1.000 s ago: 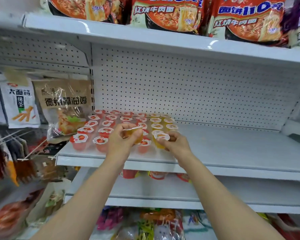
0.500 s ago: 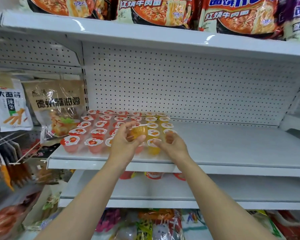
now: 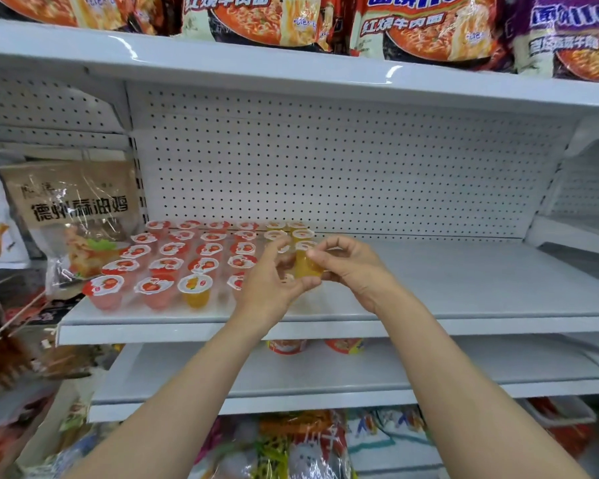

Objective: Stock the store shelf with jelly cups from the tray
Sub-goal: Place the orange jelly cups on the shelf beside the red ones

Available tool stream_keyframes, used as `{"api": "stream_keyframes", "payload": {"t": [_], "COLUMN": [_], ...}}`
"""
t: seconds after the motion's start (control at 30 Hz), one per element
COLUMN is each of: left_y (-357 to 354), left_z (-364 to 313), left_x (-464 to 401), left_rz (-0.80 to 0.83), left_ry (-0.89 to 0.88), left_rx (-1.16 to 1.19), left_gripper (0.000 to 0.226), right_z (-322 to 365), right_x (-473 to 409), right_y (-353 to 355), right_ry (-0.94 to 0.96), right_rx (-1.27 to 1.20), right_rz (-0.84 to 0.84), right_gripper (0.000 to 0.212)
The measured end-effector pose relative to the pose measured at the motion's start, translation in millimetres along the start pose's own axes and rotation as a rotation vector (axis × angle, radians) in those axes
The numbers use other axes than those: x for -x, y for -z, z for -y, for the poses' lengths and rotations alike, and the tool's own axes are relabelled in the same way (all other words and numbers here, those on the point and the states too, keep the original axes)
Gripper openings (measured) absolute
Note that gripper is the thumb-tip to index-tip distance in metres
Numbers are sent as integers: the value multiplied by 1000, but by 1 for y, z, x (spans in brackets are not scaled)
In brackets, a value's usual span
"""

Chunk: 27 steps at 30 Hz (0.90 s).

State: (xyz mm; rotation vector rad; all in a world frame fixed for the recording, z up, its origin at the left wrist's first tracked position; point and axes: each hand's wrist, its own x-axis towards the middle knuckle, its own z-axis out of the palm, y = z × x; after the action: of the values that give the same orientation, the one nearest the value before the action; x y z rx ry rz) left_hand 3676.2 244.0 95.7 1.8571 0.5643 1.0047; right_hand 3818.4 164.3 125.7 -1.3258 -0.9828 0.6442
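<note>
Right now both your hands meet over the middle shelf (image 3: 429, 271), just right of the block of jelly cups (image 3: 173, 252). Your left hand (image 3: 267, 285) and right hand (image 3: 351, 267) share one yellow cup (image 3: 305, 266): the left fingers curl around its near side, and the right thumb and fingertips pinch its far side, so the cup sits tilted between them, above the shelf surface rather than on it. Left of that cup, the red-lidded cups stand upright in neat rows reaching back to the pegboard (image 3: 325, 167), with a few yellow ones in the back right rows, partly hidden behind your left hand. A lone orange cup (image 3: 195, 292) stands in the front row of the block, between red ones. Left of the block, a snack bag (image 3: 73, 216) leans at the shelf's end. Above the block, noodle packs (image 3: 263, 19) line the top shelf. Below it, two cup tops (image 3: 287, 345) peek out from under the shelf edge.
</note>
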Motion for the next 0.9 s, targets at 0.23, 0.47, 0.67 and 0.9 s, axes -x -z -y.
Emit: {"api": "stream_keyframes", "payload": {"t": [0.23, 0.47, 0.67, 0.9], "left_y": [7, 5, 5, 5], "left_z": [35, 39, 39, 39], "left_x": [6, 8, 13, 12], "left_rz": [187, 211, 201, 195], "left_ry": [-46, -42, -47, -34], "left_rx": [-993, -1048, -1074, -1049], "left_gripper": [54, 55, 56, 56], "right_z": [-40, -57, -57, -57], "right_x": [-11, -13, -15, -16], "right_y": [12, 9, 6, 5], "right_ry": [-5, -70, -107, -125], "right_rx": [309, 555, 614, 618], "right_rz": [-188, -177, -181, -169], "right_gripper": [22, 28, 28, 26]}}
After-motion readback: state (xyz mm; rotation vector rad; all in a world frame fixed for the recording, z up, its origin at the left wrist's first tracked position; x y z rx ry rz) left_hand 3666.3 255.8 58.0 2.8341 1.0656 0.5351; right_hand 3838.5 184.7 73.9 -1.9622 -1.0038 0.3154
